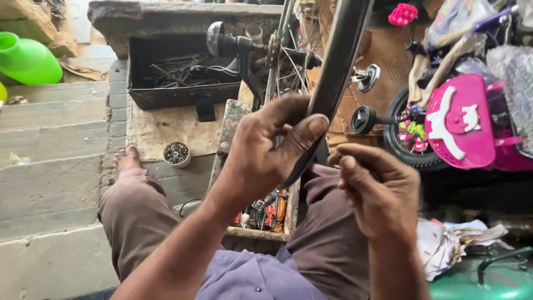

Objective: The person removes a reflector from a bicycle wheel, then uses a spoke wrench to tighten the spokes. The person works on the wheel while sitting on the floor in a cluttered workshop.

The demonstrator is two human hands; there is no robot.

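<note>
2 hands work a bicycle rim (338, 61) held upright over the lap: the left hand (266, 150) clenches its edge, thumb pressing, and the right hand (377, 194) curls just below, its grasp hidden. A thumb could slip, I judge, toward the spokes (291, 66). A wooden toolbox (261, 214) sits between the knees; a pink child's bike (461, 122) crowds the right.

Dark metal toolbox (183, 78) full of wrenches sits up top, small tin of nuts (176, 153) below it. Pink kids' bike (461, 122) with a training wheel (363, 119) on the right, green plastic thing (28, 58), maybe a funnel, far left.
</note>
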